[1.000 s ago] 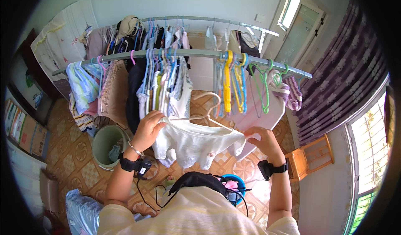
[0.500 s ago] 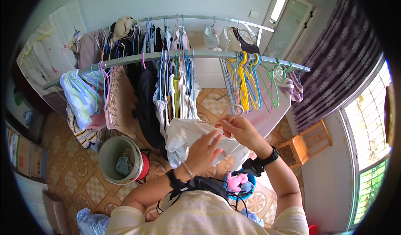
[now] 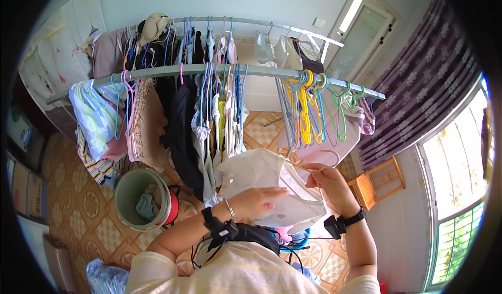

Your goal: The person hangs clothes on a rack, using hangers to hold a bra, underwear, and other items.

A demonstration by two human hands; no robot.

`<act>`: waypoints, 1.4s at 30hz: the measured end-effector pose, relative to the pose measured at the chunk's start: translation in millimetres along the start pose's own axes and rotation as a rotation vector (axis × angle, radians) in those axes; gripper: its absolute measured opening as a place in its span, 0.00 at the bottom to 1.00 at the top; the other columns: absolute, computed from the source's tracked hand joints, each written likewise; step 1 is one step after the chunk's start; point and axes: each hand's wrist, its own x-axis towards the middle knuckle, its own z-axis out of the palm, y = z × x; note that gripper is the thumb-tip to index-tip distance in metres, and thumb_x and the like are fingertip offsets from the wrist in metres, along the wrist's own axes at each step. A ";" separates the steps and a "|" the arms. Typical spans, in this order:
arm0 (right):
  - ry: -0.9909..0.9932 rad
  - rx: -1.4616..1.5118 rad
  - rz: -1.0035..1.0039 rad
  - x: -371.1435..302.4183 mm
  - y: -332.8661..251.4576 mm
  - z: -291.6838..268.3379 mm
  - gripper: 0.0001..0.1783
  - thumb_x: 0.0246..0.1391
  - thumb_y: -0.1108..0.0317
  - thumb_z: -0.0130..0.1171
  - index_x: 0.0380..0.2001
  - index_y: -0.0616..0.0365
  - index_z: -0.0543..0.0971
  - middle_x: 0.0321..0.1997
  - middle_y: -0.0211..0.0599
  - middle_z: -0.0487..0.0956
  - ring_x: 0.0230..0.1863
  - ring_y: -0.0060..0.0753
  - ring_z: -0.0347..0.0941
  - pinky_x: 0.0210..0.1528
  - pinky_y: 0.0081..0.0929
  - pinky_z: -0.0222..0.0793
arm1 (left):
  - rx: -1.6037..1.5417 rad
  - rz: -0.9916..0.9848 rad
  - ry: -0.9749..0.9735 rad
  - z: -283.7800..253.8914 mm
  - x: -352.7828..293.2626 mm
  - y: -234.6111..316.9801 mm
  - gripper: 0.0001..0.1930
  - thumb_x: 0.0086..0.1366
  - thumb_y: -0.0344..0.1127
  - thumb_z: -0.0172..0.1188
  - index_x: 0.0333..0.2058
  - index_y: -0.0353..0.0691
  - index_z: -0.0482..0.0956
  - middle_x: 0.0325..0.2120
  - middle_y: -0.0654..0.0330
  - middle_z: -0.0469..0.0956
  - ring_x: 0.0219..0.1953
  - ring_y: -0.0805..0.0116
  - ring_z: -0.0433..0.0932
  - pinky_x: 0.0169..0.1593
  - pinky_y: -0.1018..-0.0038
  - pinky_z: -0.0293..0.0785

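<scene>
A white garment (image 3: pixel 251 171) hangs spread on a pale hanger (image 3: pixel 299 165) in front of my body, below the near rail. My right hand (image 3: pixel 333 188) is closed around the hanger near its hook, which curves up free of any rail. Fingers stretched and nearly flat, my left hand (image 3: pixel 257 202) lies over the garment's front; whether it touches the cloth I cannot tell. Behind the garment, several clothes on blue and white hangers (image 3: pixel 222 111) hang from the near rail (image 3: pixel 251 70). Yellow hangers (image 3: pixel 305 111) without clothes hang to their right.
A grey-green bucket (image 3: pixel 137 199) with cloth inside stands on the left. Partly behind the garment, a blue basin (image 3: pixel 298 237) sits on the floor. A wooden chair (image 3: pixel 379 181) is by the right wall. Behind is a second rail (image 3: pixel 240 21) with clothes.
The hanger and garment have moved right and nearer, and the garment has turned, covering more of the basin. My right hand moved with it; my left hand has lowered and flattened over the cloth.
</scene>
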 end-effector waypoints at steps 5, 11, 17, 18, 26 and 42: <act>0.019 0.041 -0.150 -18.7 -30.2 -8.0 0.11 0.65 0.71 0.41 0.36 0.64 0.73 0.30 0.29 0.72 0.33 0.20 0.72 0.40 0.17 0.68 | -0.016 -0.244 -0.089 -48.1 -5.1 -10.0 0.26 0.59 0.31 0.58 0.57 0.46 0.67 0.50 0.53 0.74 0.45 0.59 0.77 0.51 0.70 0.72; 0.019 -0.006 -0.233 -40.0 -94.3 -13.8 0.11 0.66 0.69 0.40 0.35 0.61 0.71 0.29 0.29 0.71 0.31 0.19 0.72 0.37 0.15 0.66 | 0.196 -0.088 0.122 1.8 36.9 4.9 0.40 0.56 0.38 0.62 0.65 0.51 0.53 0.64 0.48 0.50 0.64 0.48 0.54 0.65 0.58 0.53; 0.023 0.003 -0.333 -35.7 -128.8 -7.8 0.11 0.67 0.71 0.38 0.37 0.62 0.72 0.28 0.30 0.70 0.27 0.18 0.68 0.37 0.19 0.70 | 0.262 -0.334 -0.514 83.4 18.4 -117.9 0.36 0.55 0.41 0.60 0.62 0.47 0.59 0.59 0.51 0.64 0.54 0.54 0.71 0.57 0.63 0.66; 0.004 0.016 -0.321 -24.8 -124.2 -8.0 0.12 0.67 0.71 0.38 0.38 0.62 0.72 0.29 0.30 0.71 0.28 0.17 0.68 0.38 0.21 0.71 | 0.313 -0.357 -0.528 85.6 -5.7 -148.5 0.35 0.55 0.42 0.60 0.61 0.46 0.61 0.56 0.51 0.68 0.52 0.54 0.73 0.55 0.63 0.67; -0.161 0.288 -0.162 134.3 -41.2 -17.8 0.15 0.57 0.79 0.43 0.49 0.62 0.64 0.51 0.44 0.75 0.33 0.22 0.74 0.42 0.21 0.73 | -0.090 -0.780 0.108 -44.8 -107.9 -73.8 0.23 0.64 0.43 0.56 0.55 0.40 0.68 0.40 0.54 0.80 0.39 0.66 0.79 0.45 0.73 0.74; 0.060 0.007 -0.262 346.0 -7.0 58.8 0.12 0.60 0.68 0.52 0.46 0.51 0.67 0.31 0.26 0.71 0.25 0.18 0.68 0.30 0.18 0.69 | -0.020 -1.486 0.416 -67.9 -470.1 -124.7 0.18 0.62 0.48 0.53 0.35 0.36 0.80 0.34 0.50 0.80 0.39 0.53 0.78 0.44 0.65 0.72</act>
